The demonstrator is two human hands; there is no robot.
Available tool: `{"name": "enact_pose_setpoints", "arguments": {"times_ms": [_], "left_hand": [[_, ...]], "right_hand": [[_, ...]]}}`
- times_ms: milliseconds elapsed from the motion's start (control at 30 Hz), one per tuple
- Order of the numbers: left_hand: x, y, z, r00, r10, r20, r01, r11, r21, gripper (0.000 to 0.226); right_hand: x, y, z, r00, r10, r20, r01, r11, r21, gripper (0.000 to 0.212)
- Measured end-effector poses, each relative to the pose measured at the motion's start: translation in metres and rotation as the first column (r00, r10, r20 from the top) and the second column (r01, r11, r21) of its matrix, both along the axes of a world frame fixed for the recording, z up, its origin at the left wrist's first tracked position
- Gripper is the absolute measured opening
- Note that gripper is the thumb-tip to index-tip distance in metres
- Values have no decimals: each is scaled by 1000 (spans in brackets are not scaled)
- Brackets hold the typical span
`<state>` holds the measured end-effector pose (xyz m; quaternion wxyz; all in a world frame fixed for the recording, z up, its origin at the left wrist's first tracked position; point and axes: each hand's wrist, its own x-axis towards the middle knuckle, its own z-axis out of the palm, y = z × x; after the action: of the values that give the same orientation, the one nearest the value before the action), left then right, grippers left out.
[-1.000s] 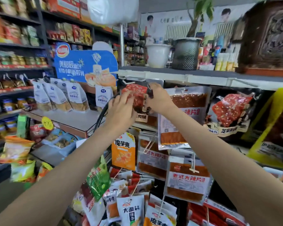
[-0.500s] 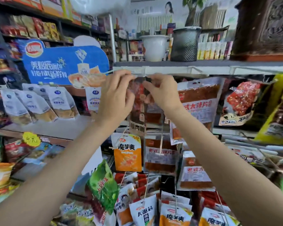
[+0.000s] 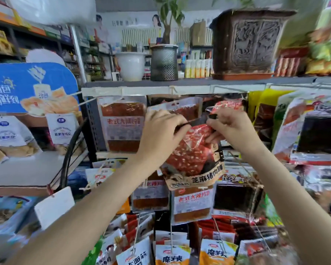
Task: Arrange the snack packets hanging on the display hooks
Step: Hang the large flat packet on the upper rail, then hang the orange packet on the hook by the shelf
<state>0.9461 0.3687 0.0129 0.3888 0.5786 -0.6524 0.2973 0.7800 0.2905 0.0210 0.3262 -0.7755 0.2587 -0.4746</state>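
Nearest the camera, two bare forearms reach up and inward from the bottom corners. Below them hang rows of small white-and-orange snack packets (image 3: 172, 253) on thin wire hooks. The left hand (image 3: 159, 134) has its fingers curled over the upper left edge of a clear plastic packet of red sesame-speckled meat slices with a brown printed band at its foot (image 3: 191, 155); its grip is clamped on that edge. The right hand (image 3: 229, 129) pinches the packet's black top strip at the upper right, its grip also closed on the packet. The packet hangs tilted between the hands, in front of the hook rack and just below the grey shelf edge (image 3: 180, 84). Behind it hang clear flat packets of brown-red spicy strips with white labels (image 3: 122, 125). Farther back, on the shelf, stand a white ceramic pot (image 3: 131, 66), a dark mesh bin (image 3: 164, 63) and a carved brown wooden planter (image 3: 250, 41).
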Motion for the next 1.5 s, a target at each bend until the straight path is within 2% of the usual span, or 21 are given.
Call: {"name": "enact_pose_setpoints", "arguments": {"times_ms": [67,167,233,333,467,600,733,767,800,867,933,1000,1033,1100,1167,1267,1367,1433,1500], "left_hand": [[-24,-24,2,990,-65,-126,79,990,113,17],[-56,-54,10,954,-162,-252,180,983,48,18],[-75,-72,18,937,-174,-302,188,982,17,20],[-90,-96,26,929,-136,-344,153,988,22,21],[-87,-117,31,925,-104,-364,121,992,25,23],[-85,-127,31,965,-43,-259,54,998,34,21],[-81,-134,21,980,76,-185,-72,997,29,20],[-80,-137,20,977,117,-179,-116,993,13,18],[-78,-140,18,974,181,-137,-183,983,0,19],[-73,-144,9,937,349,12,-349,937,-17,38],[-66,-148,-4,916,380,125,-376,925,-57,52],[-62,-147,-15,905,337,260,-359,932,42,57],[-60,-145,-19,893,323,312,-375,919,121,61],[-55,-141,-22,856,337,391,-462,839,288,65],[-47,-138,-22,827,358,433,-515,791,331,60],[-36,-128,-28,872,287,396,-425,846,323,53],[-26,-103,-42,920,201,337,-271,946,176,44],[-12,-83,-53,953,178,244,-195,980,44,40],[4,-63,-60,984,175,22,-173,983,-65,38]], "right_hand": [[-25,-22,-5,986,-151,69,153,988,-21,28],[-58,-51,0,935,-270,231,279,960,-8,31],[-72,-69,5,901,-321,291,334,943,7,30],[-78,-89,15,885,-342,315,355,935,18,25],[-74,-106,23,904,-336,266,354,935,-21,35],[-73,-118,20,914,-344,214,360,932,-38,33],[-67,-125,8,926,-313,213,306,950,67,19],[-64,-126,4,922,-342,179,343,939,30,7],[-61,-125,1,908,-392,150,402,915,-40,10],[-53,-120,-8,890,-431,145,455,860,-233,35],[-44,-114,-23,914,-387,121,398,799,-452,44],[-34,-120,-43,912,-407,-49,298,740,-603,42],[-29,-125,-51,877,-456,-152,255,710,-656,39],[-22,-135,-60,768,-537,-349,187,710,-679,39],[-16,-143,-61,666,-568,-483,150,736,-660,46],[-4,-154,-49,600,-558,-573,151,783,-604,49],[12,-150,-35,605,-490,-628,184,853,-488,49],[23,-134,-35,653,-529,-542,258,829,-497,43],[34,-112,-38,767,-524,-371,275,791,-547,38]]}}
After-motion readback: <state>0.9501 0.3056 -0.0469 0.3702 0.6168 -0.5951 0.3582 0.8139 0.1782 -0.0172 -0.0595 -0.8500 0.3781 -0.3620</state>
